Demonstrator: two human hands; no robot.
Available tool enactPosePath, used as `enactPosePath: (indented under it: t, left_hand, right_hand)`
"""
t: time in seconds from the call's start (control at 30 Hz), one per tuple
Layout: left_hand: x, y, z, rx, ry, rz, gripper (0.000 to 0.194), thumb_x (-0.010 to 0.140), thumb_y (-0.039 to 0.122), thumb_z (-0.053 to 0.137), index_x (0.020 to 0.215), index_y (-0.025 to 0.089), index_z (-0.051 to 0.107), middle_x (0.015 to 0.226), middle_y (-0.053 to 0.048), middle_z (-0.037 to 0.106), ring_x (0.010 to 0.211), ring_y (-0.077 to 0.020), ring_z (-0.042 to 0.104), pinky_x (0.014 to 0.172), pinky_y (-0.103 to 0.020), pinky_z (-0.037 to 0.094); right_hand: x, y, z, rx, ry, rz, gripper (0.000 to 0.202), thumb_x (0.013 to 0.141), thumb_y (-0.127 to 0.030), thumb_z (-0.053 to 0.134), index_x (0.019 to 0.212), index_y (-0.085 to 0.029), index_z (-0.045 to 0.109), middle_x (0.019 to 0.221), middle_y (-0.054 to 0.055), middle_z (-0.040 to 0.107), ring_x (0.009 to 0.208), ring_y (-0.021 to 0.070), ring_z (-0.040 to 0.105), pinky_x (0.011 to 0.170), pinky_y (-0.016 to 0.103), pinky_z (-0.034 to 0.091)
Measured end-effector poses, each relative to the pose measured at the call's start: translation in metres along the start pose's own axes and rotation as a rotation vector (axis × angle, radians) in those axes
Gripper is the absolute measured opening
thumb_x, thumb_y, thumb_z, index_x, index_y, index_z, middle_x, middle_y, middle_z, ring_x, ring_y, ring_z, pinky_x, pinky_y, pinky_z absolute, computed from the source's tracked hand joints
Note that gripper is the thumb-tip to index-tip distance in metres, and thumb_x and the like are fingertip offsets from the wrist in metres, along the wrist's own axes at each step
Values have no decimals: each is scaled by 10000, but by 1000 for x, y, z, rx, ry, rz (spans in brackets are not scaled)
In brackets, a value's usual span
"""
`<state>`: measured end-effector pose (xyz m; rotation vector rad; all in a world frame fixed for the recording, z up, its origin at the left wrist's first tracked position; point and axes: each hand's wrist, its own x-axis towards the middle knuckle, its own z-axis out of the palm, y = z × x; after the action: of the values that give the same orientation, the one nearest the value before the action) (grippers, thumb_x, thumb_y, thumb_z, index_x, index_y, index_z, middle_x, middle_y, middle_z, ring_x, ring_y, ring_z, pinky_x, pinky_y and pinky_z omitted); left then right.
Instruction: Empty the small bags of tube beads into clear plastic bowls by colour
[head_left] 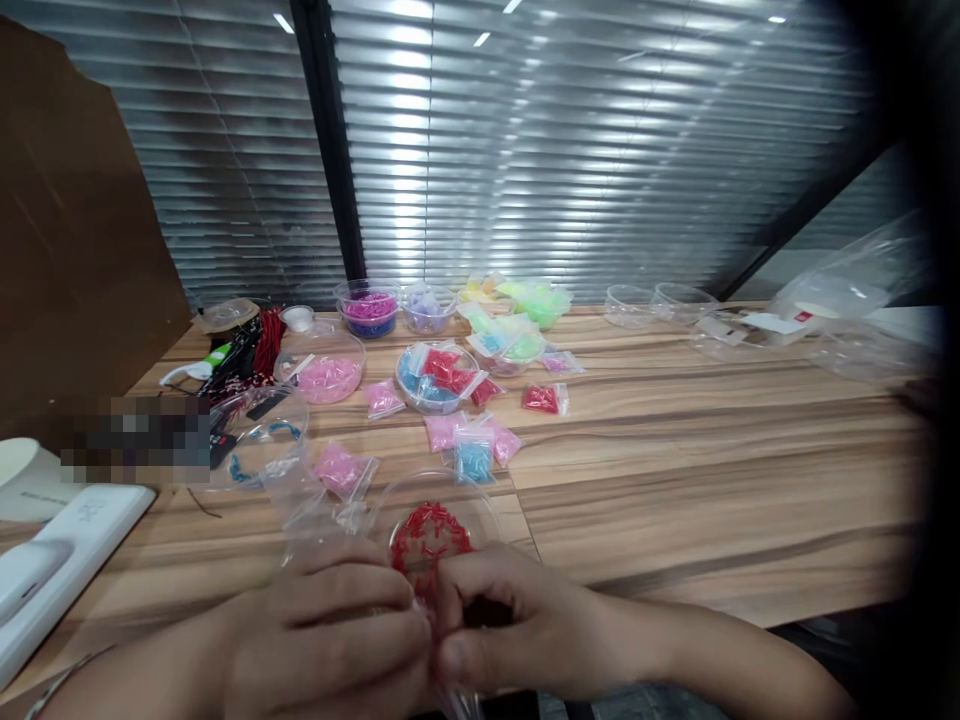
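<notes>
Side by side at the front edge of the table, my left hand (pixel 337 635) and my right hand (pixel 517 620) are both closed, with fingertips meeting. Between them they pinch a clear plastic bag (pixel 456 703); most of it is hidden by my fingers, and motion blurs it. Just beyond my fingers stands a round clear bowl (pixel 491 505) with a ring of small red tube beads (pixel 431 525) in it. Crumpled clear plastic (pixel 300 515) lies behind my left hand. Small bags of pink beads (pixel 341 468) and blue beads (pixel 474 460) lie farther back.
Bowls of pink beads (pixel 330 378), purple beads (pixel 371 308) and blue and red bead bags (pixel 435 380) stand behind. Black and red cords (pixel 251 350) lie at left, near a white power strip (pixel 75 560). Clear containers (pixel 634 308) stand back right before window blinds.
</notes>
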<state>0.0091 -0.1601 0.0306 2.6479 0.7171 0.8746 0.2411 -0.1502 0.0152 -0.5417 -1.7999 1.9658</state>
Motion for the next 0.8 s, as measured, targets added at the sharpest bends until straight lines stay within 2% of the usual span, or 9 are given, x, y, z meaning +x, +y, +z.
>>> enactPosePath:
  t: [0.1,0.2,0.3,0.4,0.47,0.53,0.6,0.7,0.8]
  left_hand:
    - [10,0,-3,-110,-69,163,395,820,90,603,1161,288,595,844,51,754,754,-127,708,782,-203,595]
    - [18,-1,-6,-204,-112,66,324,862,109,589,1141,272,578,899,38,743,803,-117,704,807,-198,591]
    - [19,-5,-1,-175,-134,-7,299,892,194,589,1175,290,571,1116,-23,678,1028,-165,657,883,-266,578]
    - [15,-10,13,-137,-64,15,495,818,396,690,1247,241,499,1305,-132,539,1220,-269,542,961,-394,546]
    - [12,-11,21,-153,9,23,568,789,420,716,1248,228,441,1242,-141,568,1175,-255,571,919,-378,566]
    - [8,-13,27,-114,56,37,521,803,341,716,1225,234,429,1158,-118,624,1093,-229,623,874,-354,583]
    - [4,-15,30,-21,62,39,504,796,285,713,1221,229,448,1153,-119,650,1071,-238,644,882,-371,583]
    - [-2,-20,33,73,84,35,591,784,234,703,1301,232,417,1135,-102,683,1065,-233,659,907,-374,582]
    - [-5,-26,36,126,132,23,681,787,240,705,1375,238,362,1082,-84,706,1013,-220,681,859,-346,606]
  right_hand:
    - [-10,-15,-3,-384,51,25,221,905,-285,554,732,-187,456,728,-22,506,635,78,438,549,186,364]
    - [-16,-26,-5,-597,98,1,194,917,-262,561,759,-188,476,792,-13,542,684,82,452,596,188,382]
    - [-14,-23,-5,-607,155,-29,157,932,-266,538,800,-189,507,816,-7,565,713,88,477,626,194,406]
    - [-7,-14,-3,-585,249,-45,129,934,-255,515,825,-186,527,895,18,594,807,111,522,687,218,434]
    - [-3,-10,-3,-566,271,-54,99,932,-235,501,857,-181,537,907,26,608,789,110,529,674,225,436]
    - [0,-7,-3,-544,279,-58,104,942,-229,474,891,-176,547,866,22,612,733,103,521,642,225,431]
    - [2,-4,-3,-532,308,-50,144,959,-246,454,883,-170,550,843,21,603,732,105,521,651,232,437]
    - [1,4,-5,-488,345,-32,195,972,-297,456,830,-177,517,834,16,579,736,107,521,645,227,452]
    - [-2,10,-6,-494,425,-119,98,976,-288,459,940,-203,493,913,20,572,788,114,544,690,236,487]
